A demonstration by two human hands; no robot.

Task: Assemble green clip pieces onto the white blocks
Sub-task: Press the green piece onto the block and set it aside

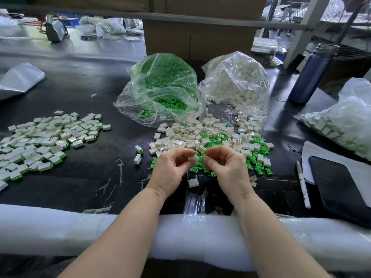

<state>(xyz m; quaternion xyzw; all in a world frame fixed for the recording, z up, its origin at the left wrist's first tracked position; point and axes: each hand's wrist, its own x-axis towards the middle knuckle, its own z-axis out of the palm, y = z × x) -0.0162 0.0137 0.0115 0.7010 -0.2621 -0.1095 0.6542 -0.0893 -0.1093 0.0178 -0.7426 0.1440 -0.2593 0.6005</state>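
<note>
My left hand [172, 167] pinches a small white block [193, 157] between thumb and fingertips above the black table. My right hand [224, 165] pinches a green clip piece [203, 153] right beside the block, the two nearly touching. Under and behind my hands lies a loose heap of white blocks [200, 135] mixed with green clips [255, 159]. A spread of finished blocks with green edges [44, 141] covers the table at the left. Two finished blocks [138, 153] stand between the heaps.
An open clear bag of green clips [162, 87] and a clear bag of white blocks [234, 85] lie behind the heap. At the right are a blue bottle [313, 73], another filled bag [345, 121], a pen [303, 185] and a dark tablet [339, 187]. White foam padding [60, 231] lines the near table edge.
</note>
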